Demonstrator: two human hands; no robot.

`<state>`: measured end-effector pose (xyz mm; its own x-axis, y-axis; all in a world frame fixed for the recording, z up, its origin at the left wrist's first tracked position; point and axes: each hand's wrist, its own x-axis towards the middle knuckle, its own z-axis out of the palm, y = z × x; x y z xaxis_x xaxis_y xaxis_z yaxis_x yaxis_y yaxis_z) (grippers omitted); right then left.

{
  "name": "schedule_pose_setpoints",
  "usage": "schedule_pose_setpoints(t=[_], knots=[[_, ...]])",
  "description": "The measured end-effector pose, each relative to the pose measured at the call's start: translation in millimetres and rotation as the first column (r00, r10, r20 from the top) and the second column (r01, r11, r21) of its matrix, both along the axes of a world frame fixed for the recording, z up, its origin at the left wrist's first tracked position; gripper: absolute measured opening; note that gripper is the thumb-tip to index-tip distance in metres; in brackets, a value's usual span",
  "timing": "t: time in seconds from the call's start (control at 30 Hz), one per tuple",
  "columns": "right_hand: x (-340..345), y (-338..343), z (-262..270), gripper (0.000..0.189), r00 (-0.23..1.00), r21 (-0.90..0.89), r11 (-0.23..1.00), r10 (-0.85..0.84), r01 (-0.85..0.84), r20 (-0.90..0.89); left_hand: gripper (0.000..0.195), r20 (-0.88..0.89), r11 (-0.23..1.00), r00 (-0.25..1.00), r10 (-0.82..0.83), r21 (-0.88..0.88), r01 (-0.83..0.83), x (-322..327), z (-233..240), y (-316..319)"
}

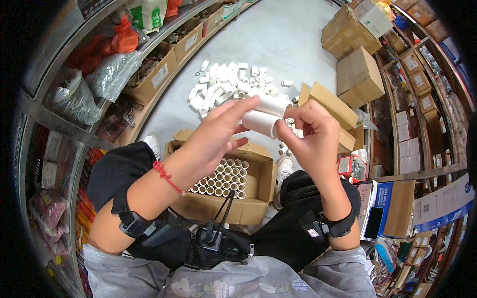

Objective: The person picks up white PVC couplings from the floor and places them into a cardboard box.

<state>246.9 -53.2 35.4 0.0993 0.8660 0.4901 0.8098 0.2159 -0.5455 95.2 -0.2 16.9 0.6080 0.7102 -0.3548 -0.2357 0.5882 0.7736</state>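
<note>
Two white plastic pipe couplings (260, 124) are held side by side between my hands, above the floor. My left hand (216, 134) has its fingers around their left ends. At their right ends, my right hand (311, 130) pinches them with thumb and fingers. Below my hands an open cardboard box (259, 175) stands between my feet, with rows of upright white couplings (227, 178) packed in its left and middle part. Part of the box is hidden by my left forearm. Beyond it, a loose pile of white couplings (231, 83) lies on the grey floor.
Metal shelving (179, 70) with cardboard boxes and plastic bags runs along the left. Open cardboard cartons (331, 108) stand to the right of the pile, with closed cartons (359, 76) behind. A phone (373, 222) rests on boxes at the right, beside more shelves (421, 171).
</note>
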Motion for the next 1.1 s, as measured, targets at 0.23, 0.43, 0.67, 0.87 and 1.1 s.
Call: schedule_pose_setpoints(t=[0.23,0.43,0.67,0.87,1.1], knots=[[13,-4,17,0.008,0.954,0.014,0.999,0.032,-0.030,-0.298,0.024,-0.147,0.952,0.989,-0.002,0.301,0.047,-10,14,3],[17,-8,22,0.011,0.935,0.071,0.991,0.129,-0.112,-0.330,0.016,-0.056,0.835,0.998,0.035,0.550,0.002,-9,18,7],[20,-7,24,0.013,0.894,0.106,0.980,0.196,-0.168,-0.402,0.014,-0.175,0.472,0.942,0.288,0.881,0.020,-9,28,6],[24,-6,28,0.017,0.889,0.063,0.975,0.220,-0.213,-0.402,0.016,-0.083,0.327,0.937,0.339,0.944,-0.034,-8,32,6],[25,-9,32,0.022,0.892,-0.025,0.975,0.191,-0.220,-0.410,0.019,-0.065,0.333,0.933,0.355,0.941,-0.060,-8,35,5]])
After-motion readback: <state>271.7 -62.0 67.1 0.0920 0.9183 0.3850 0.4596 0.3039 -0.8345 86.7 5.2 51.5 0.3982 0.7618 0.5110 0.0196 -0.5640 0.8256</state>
